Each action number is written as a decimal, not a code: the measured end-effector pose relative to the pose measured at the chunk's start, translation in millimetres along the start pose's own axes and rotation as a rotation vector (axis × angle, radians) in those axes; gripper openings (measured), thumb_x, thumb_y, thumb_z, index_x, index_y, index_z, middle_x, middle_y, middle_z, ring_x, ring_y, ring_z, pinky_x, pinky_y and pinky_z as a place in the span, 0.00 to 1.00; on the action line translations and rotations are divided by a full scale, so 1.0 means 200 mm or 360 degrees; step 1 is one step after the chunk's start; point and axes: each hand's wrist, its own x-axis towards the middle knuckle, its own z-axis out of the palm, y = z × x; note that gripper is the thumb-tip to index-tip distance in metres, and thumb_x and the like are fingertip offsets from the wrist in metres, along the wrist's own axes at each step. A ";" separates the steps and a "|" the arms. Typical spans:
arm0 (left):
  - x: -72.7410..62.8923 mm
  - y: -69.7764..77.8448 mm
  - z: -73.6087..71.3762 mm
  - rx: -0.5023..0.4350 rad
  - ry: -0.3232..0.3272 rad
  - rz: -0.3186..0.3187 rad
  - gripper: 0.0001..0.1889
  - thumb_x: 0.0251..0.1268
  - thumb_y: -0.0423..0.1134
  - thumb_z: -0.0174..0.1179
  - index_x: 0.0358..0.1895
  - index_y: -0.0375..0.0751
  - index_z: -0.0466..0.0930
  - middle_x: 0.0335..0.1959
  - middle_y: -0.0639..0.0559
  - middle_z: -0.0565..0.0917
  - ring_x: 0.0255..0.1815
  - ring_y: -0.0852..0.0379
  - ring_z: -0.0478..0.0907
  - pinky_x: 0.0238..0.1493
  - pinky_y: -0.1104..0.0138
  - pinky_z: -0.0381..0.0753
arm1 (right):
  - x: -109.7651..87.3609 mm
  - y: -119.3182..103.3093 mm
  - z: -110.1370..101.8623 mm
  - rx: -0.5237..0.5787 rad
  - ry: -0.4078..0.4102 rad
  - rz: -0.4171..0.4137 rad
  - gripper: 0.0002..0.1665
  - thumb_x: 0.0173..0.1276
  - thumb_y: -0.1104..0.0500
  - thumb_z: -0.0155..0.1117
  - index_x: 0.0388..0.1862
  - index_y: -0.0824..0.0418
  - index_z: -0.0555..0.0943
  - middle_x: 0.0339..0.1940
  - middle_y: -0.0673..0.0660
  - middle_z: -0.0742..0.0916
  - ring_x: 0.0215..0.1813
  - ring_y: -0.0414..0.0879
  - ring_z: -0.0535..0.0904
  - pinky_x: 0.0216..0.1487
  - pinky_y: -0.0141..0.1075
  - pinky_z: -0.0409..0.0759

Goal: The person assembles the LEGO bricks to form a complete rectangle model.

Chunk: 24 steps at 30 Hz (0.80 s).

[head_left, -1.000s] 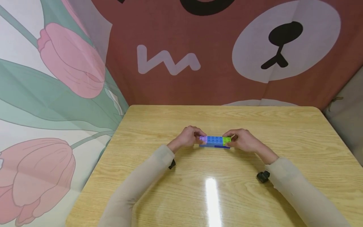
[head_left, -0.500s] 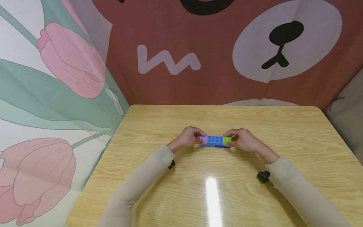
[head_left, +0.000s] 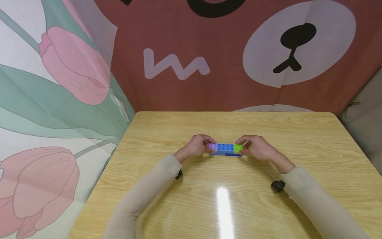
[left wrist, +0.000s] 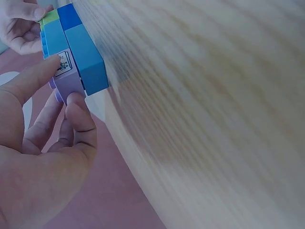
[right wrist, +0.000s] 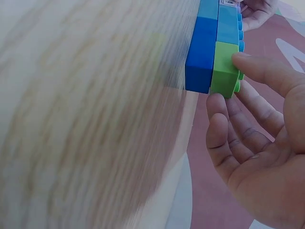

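Observation:
Two layers of toy building bricks lie in one row on the table. On top, a light blue brick (head_left: 225, 147) sits between a lilac brick (left wrist: 67, 80) at the left end and a lime green brick (right wrist: 225, 67) at the right end. Below them are another light blue brick (left wrist: 87, 57) and a dark blue brick (right wrist: 199, 55). My left hand (head_left: 198, 144) pinches the lilac brick, thumb over its printed picture. My right hand (head_left: 258, 147) pinches the green brick, with its thumb on the near side. A thin dark seam shows under the lilac brick.
The wood-grain table (head_left: 179, 205) carries a bright light reflection in front of the bricks. Behind it hangs a brown cloth (head_left: 185, 93) with a bear face. A tulip-print cloth (head_left: 59, 122) borders the left side. Each wrist wears a small black camera (head_left: 278, 186).

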 end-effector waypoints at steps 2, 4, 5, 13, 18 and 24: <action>0.00 -0.01 0.00 -0.0010 0.0005 0.0013 0.17 0.58 0.39 0.74 0.51 0.48 0.85 0.41 0.56 0.85 0.36 0.62 0.77 0.38 0.73 0.76 | 0.00 0.00 0.00 0.0003 0.0004 -0.0002 0.19 0.64 0.57 0.73 0.54 0.55 0.83 0.50 0.58 0.87 0.44 0.46 0.83 0.38 0.36 0.81; 0.00 -0.01 0.00 -0.0029 0.0010 0.0019 0.16 0.57 0.38 0.74 0.50 0.48 0.85 0.42 0.55 0.85 0.36 0.62 0.77 0.38 0.73 0.75 | 0.00 0.00 0.00 0.0002 0.0013 -0.0012 0.18 0.63 0.58 0.73 0.52 0.55 0.83 0.50 0.59 0.87 0.44 0.46 0.84 0.38 0.36 0.81; 0.00 -0.01 0.00 -0.0038 0.0014 0.0021 0.16 0.57 0.38 0.74 0.50 0.47 0.85 0.42 0.55 0.85 0.36 0.63 0.77 0.38 0.73 0.75 | 0.00 -0.01 0.00 -0.0001 0.0018 -0.0015 0.18 0.63 0.58 0.73 0.51 0.55 0.83 0.50 0.59 0.87 0.44 0.46 0.84 0.38 0.36 0.81; 0.00 -0.02 0.00 -0.0160 0.0076 -0.0069 0.14 0.61 0.37 0.71 0.49 0.49 0.84 0.47 0.54 0.84 0.41 0.61 0.80 0.38 0.71 0.79 | 0.01 -0.01 -0.02 -0.0038 0.0034 -0.0049 0.15 0.64 0.60 0.72 0.50 0.55 0.83 0.48 0.58 0.87 0.45 0.47 0.85 0.41 0.39 0.83; 0.01 -0.03 -0.01 -0.0203 0.0089 -0.0035 0.12 0.64 0.38 0.68 0.50 0.51 0.85 0.50 0.54 0.85 0.43 0.60 0.82 0.32 0.70 0.82 | 0.03 0.00 -0.03 -0.0044 0.0037 -0.0018 0.15 0.66 0.60 0.69 0.51 0.54 0.83 0.50 0.58 0.88 0.48 0.50 0.86 0.43 0.40 0.84; 0.01 -0.04 -0.02 -0.0168 0.0087 -0.0022 0.11 0.67 0.38 0.66 0.51 0.54 0.86 0.51 0.54 0.87 0.44 0.61 0.83 0.38 0.70 0.84 | 0.04 0.00 -0.03 -0.0019 -0.0002 0.0037 0.16 0.70 0.58 0.64 0.56 0.54 0.82 0.52 0.59 0.87 0.51 0.53 0.85 0.43 0.41 0.84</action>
